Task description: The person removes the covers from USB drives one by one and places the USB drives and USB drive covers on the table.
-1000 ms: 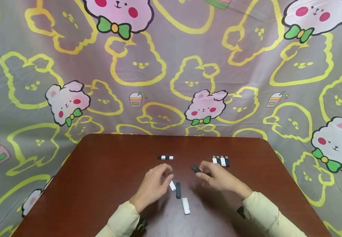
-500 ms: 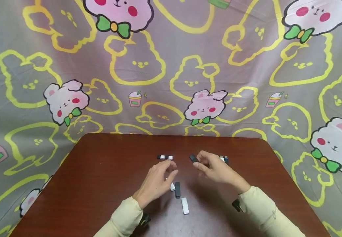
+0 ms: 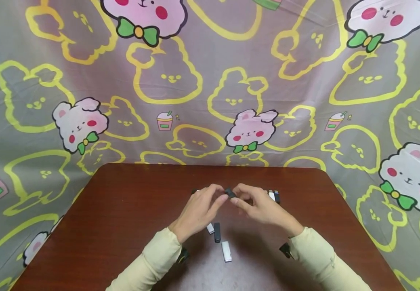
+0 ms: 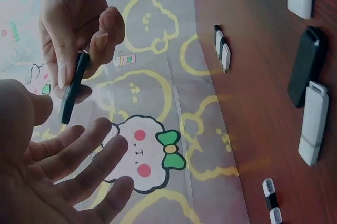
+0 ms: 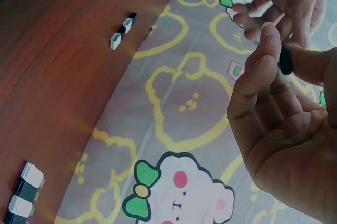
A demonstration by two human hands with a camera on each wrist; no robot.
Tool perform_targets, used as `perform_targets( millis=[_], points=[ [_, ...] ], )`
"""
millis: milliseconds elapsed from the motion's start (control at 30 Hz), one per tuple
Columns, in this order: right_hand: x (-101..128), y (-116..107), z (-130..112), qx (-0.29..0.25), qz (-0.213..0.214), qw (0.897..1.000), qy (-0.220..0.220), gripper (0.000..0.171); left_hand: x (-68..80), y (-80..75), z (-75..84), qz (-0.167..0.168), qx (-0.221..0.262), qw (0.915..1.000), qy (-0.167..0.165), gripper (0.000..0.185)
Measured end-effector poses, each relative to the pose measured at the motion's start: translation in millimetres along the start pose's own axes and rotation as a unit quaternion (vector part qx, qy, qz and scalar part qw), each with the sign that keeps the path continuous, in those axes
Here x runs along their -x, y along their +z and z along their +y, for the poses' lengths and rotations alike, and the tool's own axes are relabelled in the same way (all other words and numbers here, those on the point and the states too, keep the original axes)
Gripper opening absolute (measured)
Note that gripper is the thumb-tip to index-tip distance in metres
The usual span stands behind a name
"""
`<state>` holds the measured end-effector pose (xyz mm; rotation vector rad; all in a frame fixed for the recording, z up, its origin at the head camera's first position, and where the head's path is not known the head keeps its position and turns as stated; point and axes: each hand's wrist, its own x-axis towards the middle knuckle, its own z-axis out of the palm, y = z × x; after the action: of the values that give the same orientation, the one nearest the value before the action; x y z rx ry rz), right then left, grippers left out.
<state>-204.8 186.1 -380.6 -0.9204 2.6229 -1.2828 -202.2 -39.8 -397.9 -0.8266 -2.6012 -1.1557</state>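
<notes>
My right hand pinches a black USB stick between thumb and fingers, raised over the table. Close to the stick's free end is my left hand, its thumb and fingers spread apart around that end in the left wrist view. On the table below lie a white USB stick, a black one and another white one, which the left hand partly covers. In the right wrist view, only a small dark part of the held stick shows between the fingers.
At the back right, several uncapped USB sticks stand side by side, white and dark by turns. A short row of small white and black caps lies behind my left hand. A patterned cloth hangs beyond the brown table.
My right hand has moved up and left with the black USB stick. My left hand has moved up and right, and both hands now meet near the stick.
</notes>
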Motion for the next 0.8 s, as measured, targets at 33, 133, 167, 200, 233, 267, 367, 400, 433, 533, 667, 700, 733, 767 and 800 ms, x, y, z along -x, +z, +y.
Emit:
perform_targets(
  millis=[33,133,167,200,233,267,367,400,433,533,667,700,733,767,800],
  points=[
    [1,1,0,0.002,-0.004,1.000,-0.003,0.015,-1.6,0.1,0.6,-0.008,0.009,0.9999,0.004,0.029],
    [3,3,-1,0.007,-0.019,1.000,-0.012,0.018,-3.8,0.6,0.9,-0.028,0.021,0.9992,0.021,0.024],
    [4,4,-2,0.007,-0.025,1.000,-0.017,0.019,-4.1,0.5,1.0,-0.033,0.023,0.9988,0.026,0.022],
    [5,4,-2,0.007,-0.030,0.999,-0.022,0.019,-4.1,0.3,1.2,-0.038,0.023,0.9986,0.030,0.020],
    [6,4,-3,0.008,-0.034,0.999,-0.030,0.019,-4.1,0.0,1.4,-0.042,0.022,0.9982,0.035,0.019],
    [7,5,-3,0.009,-0.038,0.998,-0.040,0.019,-3.9,-0.5,1.6,-0.045,0.016,0.9980,0.041,0.018],
    [9,6,-4,0.015,-0.044,0.996,-0.071,0.017,-2.8,-2.6,2.2,-0.054,0.009,0.9970,0.055,0.016],
    [10,7,-3,0.018,-0.045,0.995,-0.083,0.017,-2.4,-3.5,2.5,-0.059,0.009,0.9966,0.058,0.015],
    [10,7,-3,0.018,-0.048,0.995,-0.091,0.016,-2.1,-4.5,2.7,-0.064,0.011,0.9961,0.060,0.015],
    [12,8,-3,0.017,-0.058,0.993,-0.105,0.015,-1.2,-7.0,2.9,-0.088,0.032,0.9936,0.064,0.015],
    [13,8,-2,0.009,-0.084,0.990,-0.114,0.013,0.3,-8.9,0.7,-0.129,0.090,0.9857,0.060,0.016],
    [14,8,-2,0.006,-0.090,0.989,-0.115,0.012,0.7,-9.1,-0.3,-0.139,0.106,0.9829,0.059,0.017],
    [14,8,-1,0.005,-0.096,0.988,-0.119,0.012,1.2,-9.1,-1.4,-0.147,0.120,0.9802,0.058,0.017],
    [14,8,-1,0.002,-0.101,0.988,-0.119,0.012,1.6,-9.0,-2.5,-0.152,0.131,0.9779,0.057,0.018],
    [14,8,-1,0.001,-0.104,0.987,-0.120,0.012,1.9,-9.0,-3.5,-0.156,0.140,0.9761,0.058,0.018]
  ],
)
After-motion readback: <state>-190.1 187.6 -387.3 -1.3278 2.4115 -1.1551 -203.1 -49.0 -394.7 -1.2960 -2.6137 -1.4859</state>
